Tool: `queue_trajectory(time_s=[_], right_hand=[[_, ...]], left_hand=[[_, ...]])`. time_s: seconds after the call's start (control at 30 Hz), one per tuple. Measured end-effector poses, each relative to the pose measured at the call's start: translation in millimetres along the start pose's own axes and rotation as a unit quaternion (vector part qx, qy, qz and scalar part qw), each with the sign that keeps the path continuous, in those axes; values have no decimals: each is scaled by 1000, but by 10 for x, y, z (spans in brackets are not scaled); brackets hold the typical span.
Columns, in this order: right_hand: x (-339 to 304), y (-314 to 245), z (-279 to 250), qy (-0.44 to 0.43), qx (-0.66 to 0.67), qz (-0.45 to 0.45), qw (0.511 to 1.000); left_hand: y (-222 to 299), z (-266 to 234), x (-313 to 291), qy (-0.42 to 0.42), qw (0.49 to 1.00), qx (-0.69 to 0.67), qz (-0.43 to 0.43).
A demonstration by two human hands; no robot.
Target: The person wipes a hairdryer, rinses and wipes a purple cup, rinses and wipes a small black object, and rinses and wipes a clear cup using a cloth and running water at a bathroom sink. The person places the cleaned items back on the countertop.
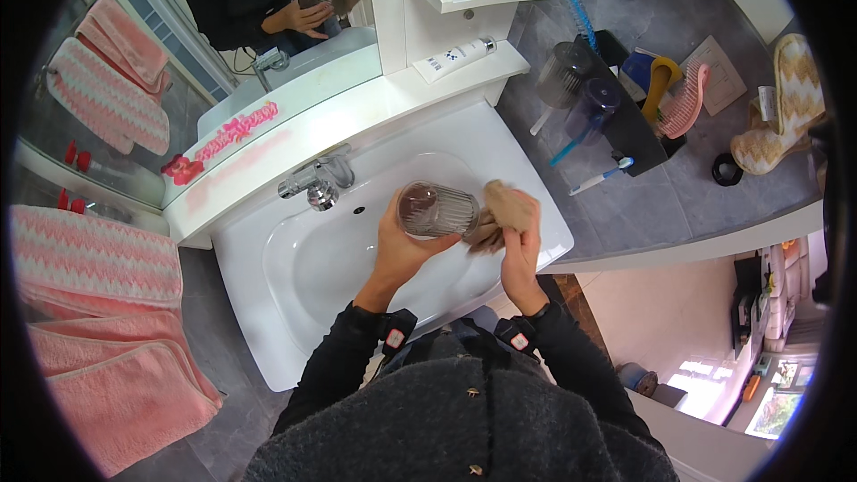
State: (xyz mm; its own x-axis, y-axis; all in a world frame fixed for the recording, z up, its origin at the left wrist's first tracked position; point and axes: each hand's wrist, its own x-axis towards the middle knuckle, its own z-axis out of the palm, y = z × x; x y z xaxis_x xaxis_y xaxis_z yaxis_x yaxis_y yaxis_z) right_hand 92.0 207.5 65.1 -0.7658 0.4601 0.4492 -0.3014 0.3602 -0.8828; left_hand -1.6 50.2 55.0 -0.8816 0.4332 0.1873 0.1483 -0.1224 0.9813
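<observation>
The person's left hand (393, 248) holds a clear ribbed glass (439, 210), fingers clamped around its side, tilted above the white sink (299, 272). The right hand (523, 245) has its fingers closed on a bunched brown cloth (507, 205) at the glass's right end. A chrome faucet (319, 186) stands beyond; a toothbrush (601, 177) lies on the grey surface (656, 205) to the right.

Left hand (402, 248) holds ribbed glass (442, 210); right hand (520, 254), tan cloth (505, 206).
</observation>
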Motion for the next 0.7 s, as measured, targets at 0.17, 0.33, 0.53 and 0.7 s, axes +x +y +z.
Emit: queue_trajectory(time_s=[0.17,0.33,0.53,0.7], right_hand=[[-163,-57,69,-159,-256,-128,945],[-251,328,-3,-62,-15,76,995],[-161,-10,111,-12,625,334,706],[76,-345,237,23,464,301,833]], left_hand=[[-23,114,-21,-3,999,-47,12],[114,-67,-19,-10,963,-268,-9],[-26,93,14,-9,971,-237,-4],[89,200,-16,-78,986,-128,70]])
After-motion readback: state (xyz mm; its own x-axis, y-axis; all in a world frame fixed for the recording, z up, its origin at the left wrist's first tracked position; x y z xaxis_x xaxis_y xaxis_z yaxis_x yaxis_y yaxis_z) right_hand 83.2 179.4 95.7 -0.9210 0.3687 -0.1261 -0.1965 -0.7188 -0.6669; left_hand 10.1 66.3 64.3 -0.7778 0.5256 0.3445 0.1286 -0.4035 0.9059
